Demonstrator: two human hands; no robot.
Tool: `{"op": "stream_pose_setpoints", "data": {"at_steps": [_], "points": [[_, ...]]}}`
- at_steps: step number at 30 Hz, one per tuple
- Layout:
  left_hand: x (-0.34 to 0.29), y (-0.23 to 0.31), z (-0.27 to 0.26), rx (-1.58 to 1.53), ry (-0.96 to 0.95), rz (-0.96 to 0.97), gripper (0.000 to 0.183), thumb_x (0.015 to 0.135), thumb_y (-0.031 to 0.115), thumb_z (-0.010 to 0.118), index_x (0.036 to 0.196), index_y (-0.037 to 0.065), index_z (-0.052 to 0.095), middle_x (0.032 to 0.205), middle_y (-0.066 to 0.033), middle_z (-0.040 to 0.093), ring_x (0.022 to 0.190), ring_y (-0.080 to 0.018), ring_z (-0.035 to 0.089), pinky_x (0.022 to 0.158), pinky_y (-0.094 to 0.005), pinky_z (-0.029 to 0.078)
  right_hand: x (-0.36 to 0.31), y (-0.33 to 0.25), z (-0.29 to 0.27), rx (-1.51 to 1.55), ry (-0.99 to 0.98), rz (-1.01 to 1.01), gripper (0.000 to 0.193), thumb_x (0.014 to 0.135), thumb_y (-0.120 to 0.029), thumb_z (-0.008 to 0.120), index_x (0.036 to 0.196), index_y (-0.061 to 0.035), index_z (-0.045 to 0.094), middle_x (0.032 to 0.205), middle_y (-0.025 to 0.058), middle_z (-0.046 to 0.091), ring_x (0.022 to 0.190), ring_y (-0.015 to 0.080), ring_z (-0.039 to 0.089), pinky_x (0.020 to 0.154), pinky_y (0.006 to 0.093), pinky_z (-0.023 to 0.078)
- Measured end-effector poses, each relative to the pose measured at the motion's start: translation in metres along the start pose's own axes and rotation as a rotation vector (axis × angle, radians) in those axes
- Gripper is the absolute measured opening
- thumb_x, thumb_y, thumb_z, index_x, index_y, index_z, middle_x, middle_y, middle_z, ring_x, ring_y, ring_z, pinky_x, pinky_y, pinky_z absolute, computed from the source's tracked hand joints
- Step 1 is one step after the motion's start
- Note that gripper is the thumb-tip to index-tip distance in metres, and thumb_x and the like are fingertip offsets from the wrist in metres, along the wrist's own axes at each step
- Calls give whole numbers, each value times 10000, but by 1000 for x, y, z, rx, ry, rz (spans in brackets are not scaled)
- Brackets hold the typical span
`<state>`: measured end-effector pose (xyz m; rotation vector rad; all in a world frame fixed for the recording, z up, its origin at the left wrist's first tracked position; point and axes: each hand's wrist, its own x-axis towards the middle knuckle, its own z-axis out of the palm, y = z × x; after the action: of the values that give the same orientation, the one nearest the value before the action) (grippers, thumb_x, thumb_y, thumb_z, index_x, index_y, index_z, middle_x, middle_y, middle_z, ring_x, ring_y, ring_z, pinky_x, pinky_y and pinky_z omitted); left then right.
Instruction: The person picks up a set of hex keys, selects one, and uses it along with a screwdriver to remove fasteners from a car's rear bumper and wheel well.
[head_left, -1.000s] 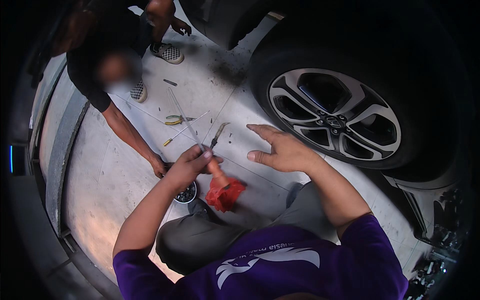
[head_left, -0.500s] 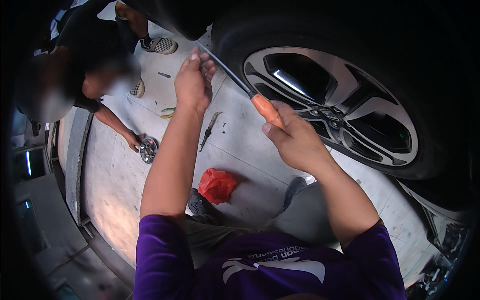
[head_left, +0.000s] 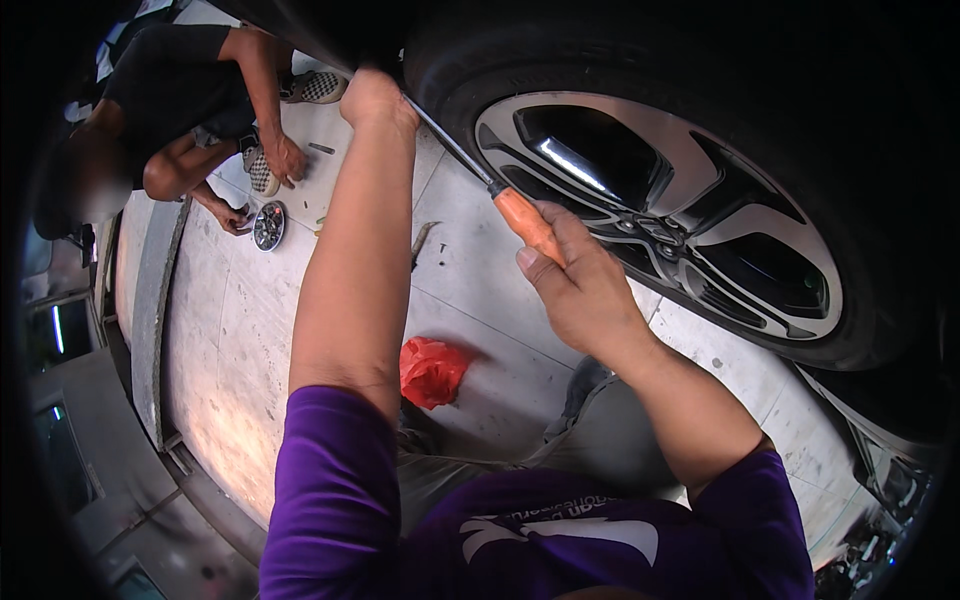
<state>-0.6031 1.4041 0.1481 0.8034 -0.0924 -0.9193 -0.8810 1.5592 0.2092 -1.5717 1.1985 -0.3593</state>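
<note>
My right hand (head_left: 590, 285) is closed around the orange handle of a long screwdriver (head_left: 528, 225). Its thin metal shaft slants up and left, past the edge of the tyre (head_left: 440, 85). Stretched far forward, my left hand (head_left: 378, 97) is beside the far end of the shaft, at the dark lower edge of the car body. Its fingers are hidden there, and so is the screwdriver's tip. Just right of the tool is a two-tone alloy wheel (head_left: 690, 215) with dark gaps between its spokes.
On the left a person (head_left: 180, 85) in dark clothes crouches, one hand beside a round metal dish (head_left: 269, 227) of small parts. A crumpled red plastic bag (head_left: 433, 372) lies on the pale tiled floor (head_left: 490, 345). A narrow knife-like tool (head_left: 422, 240) is partly behind my left forearm.
My left hand has moved forward to the car's dark edge, and its fingers have gone out of sight. The screwdriver has shifted slightly left. The dish is farther left and away, with the crouching person's posture changed.
</note>
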Motion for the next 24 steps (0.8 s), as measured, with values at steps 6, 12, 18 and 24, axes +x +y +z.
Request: {"op": "stream_pose_setpoints", "data": {"at_steps": [6, 12, 18, 24], "points": [[-7, -1, -11, 25, -63, 15, 390, 1029, 254, 430, 1281, -34, 505, 1263, -199, 600, 1161, -356, 591, 986, -504, 503, 4, 4, 5, 33, 34, -92, 487, 959, -255, 538, 1375, -29, 424, 1093, 287, 637, 1032, 454, 623, 903, 462, 473], [-40, -2, -12, -39, -63, 59, 350, 1041, 250, 373, 1218, 0, 542, 1256, -168, 610, 1201, -340, 563, 1064, -516, 428, 10, 4, 5, 92, 41, -82, 477, 951, -236, 542, 1363, -20, 437, 1084, 288, 639, 1030, 460, 618, 897, 464, 472], [-33, 1, -22, -72, -158, -25, 313, 1050, 217, 364, 1216, 13, 534, 1264, -142, 609, 1211, -319, 561, 1098, -531, 391, 19, 5, 13, 68, 58, -118, 485, 945, -230, 541, 1364, -6, 438, 1085, 292, 639, 1026, 470, 618, 900, 475, 471], [-29, 0, -18, -82, -130, -81, 310, 1055, 240, 386, 1246, 35, 518, 1289, -131, 596, 1222, -315, 557, 1102, -557, 380, 25, 4, 19, 75, 78, -127, 488, 942, -237, 545, 1359, -5, 443, 1058, 298, 644, 1005, 475, 623, 889, 484, 475]]}}
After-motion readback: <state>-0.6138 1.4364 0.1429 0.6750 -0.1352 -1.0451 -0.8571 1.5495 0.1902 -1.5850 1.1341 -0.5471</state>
